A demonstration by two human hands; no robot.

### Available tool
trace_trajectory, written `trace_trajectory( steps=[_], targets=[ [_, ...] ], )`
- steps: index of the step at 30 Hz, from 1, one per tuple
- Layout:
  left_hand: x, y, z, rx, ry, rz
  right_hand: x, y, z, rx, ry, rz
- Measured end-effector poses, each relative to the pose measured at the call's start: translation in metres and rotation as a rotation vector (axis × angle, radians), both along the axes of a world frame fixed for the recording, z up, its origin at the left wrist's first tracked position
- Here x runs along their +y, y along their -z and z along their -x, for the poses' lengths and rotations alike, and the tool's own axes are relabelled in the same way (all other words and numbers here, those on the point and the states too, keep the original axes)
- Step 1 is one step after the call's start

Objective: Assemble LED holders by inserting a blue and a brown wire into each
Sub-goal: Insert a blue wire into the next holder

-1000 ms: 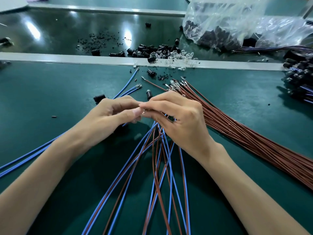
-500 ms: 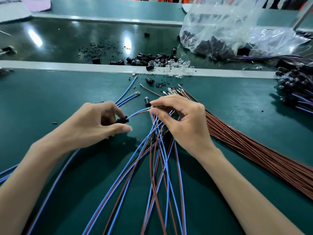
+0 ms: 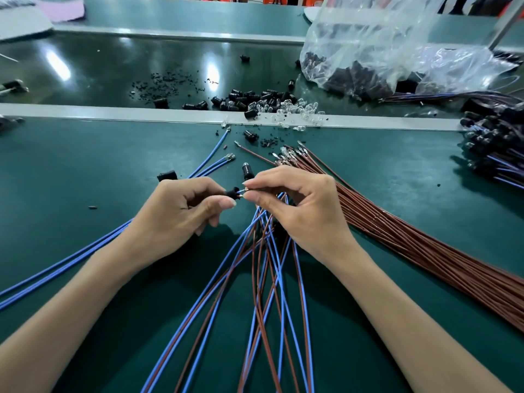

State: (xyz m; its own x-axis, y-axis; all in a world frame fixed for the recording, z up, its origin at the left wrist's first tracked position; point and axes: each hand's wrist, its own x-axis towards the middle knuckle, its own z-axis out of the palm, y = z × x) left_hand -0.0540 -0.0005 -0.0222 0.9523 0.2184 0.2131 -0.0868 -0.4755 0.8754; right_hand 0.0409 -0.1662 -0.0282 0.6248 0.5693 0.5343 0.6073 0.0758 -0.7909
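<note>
left hand point(image 3: 175, 211) pinches a holder point(image 3: 232, 193); right hand point(image 3: 300, 205) pinches wire tips point(image 3: 243, 191); clear bag point(image 3: 368, 38) contains black holders point(image 3: 354, 78).

no readable text, labels or numbers anywhere

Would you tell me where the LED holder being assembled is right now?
Head view, near centre: the left hand pinches the LED holder, just left of the right hand, which pinches the wire ends.
</note>
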Motion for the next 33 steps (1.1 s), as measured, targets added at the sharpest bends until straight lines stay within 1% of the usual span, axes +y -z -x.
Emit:
trace_trajectory(
  steps=[2, 5, 7, 13, 19, 22, 26, 29, 33],
  targets=[
    [-0.001, -0.002, 0.0, -0.003, 0.005, 0.015, 0.0, 0.001, 0.0, 0.028, 0.0, -0.01],
    [0.005, -0.005, 0.001, 0.082, 0.067, 0.065, 0.002, 0.001, 0.0, 0.008, 0.024, -0.037],
    [0.008, -0.006, 0.001, 0.114, 0.091, 0.065, 0.001, 0.001, -0.002, -0.008, 0.035, -0.043],
    [0.003, -0.005, 0.002, 0.025, 0.049, 0.018, -0.004, -0.003, -0.005, -0.11, 0.039, -0.016],
    [0.002, -0.006, 0.004, 0.091, 0.126, 0.034, -0.001, -0.003, 0.002, -0.18, 0.007, 0.004],
    [0.002, -0.008, 0.004, 0.109, 0.135, 0.028, 0.0, -0.004, 0.003, -0.167, -0.005, -0.012],
    [0.002, -0.011, 0.005, 0.123, 0.222, 0.126, -0.001, -0.006, 0.002, -0.132, -0.003, -0.033],
    [0.001, -0.009, 0.006, 0.152, 0.24, 0.113, 0.0, -0.005, 0.004, -0.101, -0.025, -0.031],
    [-0.003, -0.008, 0.005, 0.183, 0.268, 0.146, -0.001, -0.007, 0.004, -0.08, -0.075, -0.017]
  ],
)
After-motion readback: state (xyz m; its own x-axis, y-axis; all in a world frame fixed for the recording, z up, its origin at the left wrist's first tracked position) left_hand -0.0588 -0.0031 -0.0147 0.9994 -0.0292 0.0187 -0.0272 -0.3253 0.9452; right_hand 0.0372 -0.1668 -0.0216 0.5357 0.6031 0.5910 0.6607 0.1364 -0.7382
